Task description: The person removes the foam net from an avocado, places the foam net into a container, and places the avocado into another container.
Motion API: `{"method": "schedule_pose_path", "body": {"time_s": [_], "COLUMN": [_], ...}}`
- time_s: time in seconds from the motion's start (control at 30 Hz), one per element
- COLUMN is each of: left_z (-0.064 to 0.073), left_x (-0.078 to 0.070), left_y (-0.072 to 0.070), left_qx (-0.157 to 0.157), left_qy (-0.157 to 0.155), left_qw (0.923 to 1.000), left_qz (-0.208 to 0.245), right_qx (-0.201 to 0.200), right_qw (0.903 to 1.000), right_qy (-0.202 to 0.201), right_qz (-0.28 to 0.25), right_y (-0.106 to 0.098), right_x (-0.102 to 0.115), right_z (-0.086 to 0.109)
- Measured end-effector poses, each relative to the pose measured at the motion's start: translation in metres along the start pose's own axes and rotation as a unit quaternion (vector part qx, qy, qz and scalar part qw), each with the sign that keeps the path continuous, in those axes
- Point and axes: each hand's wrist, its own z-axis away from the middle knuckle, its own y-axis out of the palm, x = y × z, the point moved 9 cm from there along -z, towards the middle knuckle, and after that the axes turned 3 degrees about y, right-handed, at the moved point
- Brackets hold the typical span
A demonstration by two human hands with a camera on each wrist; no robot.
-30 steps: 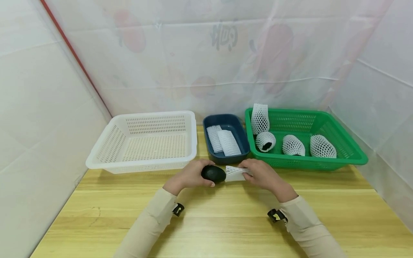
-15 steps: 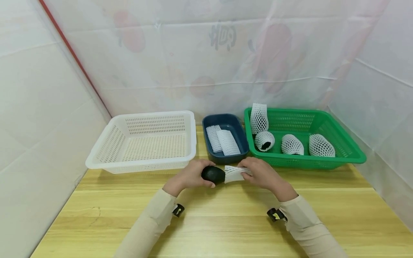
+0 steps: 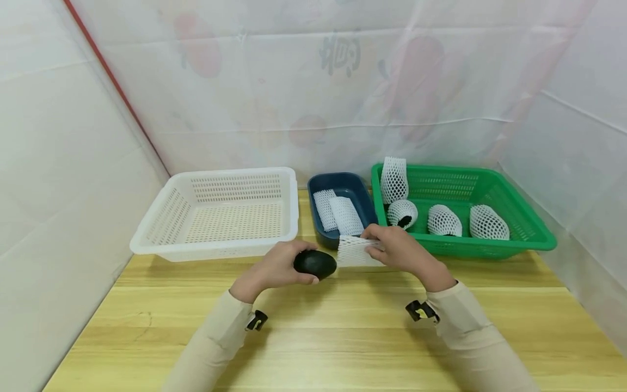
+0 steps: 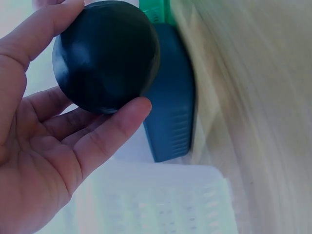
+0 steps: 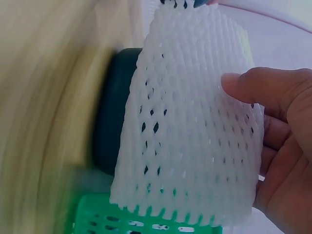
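Note:
In the head view my left hand (image 3: 276, 268) grips a dark, smooth avocado (image 3: 315, 264) between thumb and fingers, its pointed end facing right. The left wrist view shows the avocado (image 4: 107, 56) from its rounded end, with fingers around its side. My right hand (image 3: 404, 251) pinches a white foam fruit net (image 3: 356, 251), its wide end toward the avocado. Whether net and avocado touch is unclear. In the right wrist view the thumb lies flat on the foam net (image 5: 190, 122); the fingertips behind it are hidden.
A white basket (image 3: 215, 249) stands at the left. Behind the hands, a blue tray (image 3: 354, 185) holds two foam nets (image 3: 346, 216). At the right, a green basket (image 3: 490, 246) contains several netted fruits (image 3: 489, 222). Wooden tabletop (image 3: 333, 337) extends in front.
The net, earlier at the avocado's pointed end, has lifted and now overlaps the blue tray's front edge in view. My left hand has shifted slightly left with the avocado.

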Motion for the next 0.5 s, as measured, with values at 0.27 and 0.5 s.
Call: {"method": "schedule_pose_path", "body": {"time_s": [0.27, 0.5], "left_z": [0.006, 0.01], "left_x": [-0.002, -0.006], "left_y": [-0.013, -0.024], "left_qx": [-0.02, -0.034], "left_qy": [0.001, 0.004], "left_qw": [0.9998, 0.9993], "left_qz": [-0.007, -0.015], "right_qx": [-0.053, -0.058], "right_qw": [0.9986, 0.9973], "right_qy": [-0.001, 0.038], "right_qz": [-0.004, -0.023], "right_y": [-0.013, -0.018], "right_x": [-0.004, -0.008], "right_z": [-0.01, -0.019]}}
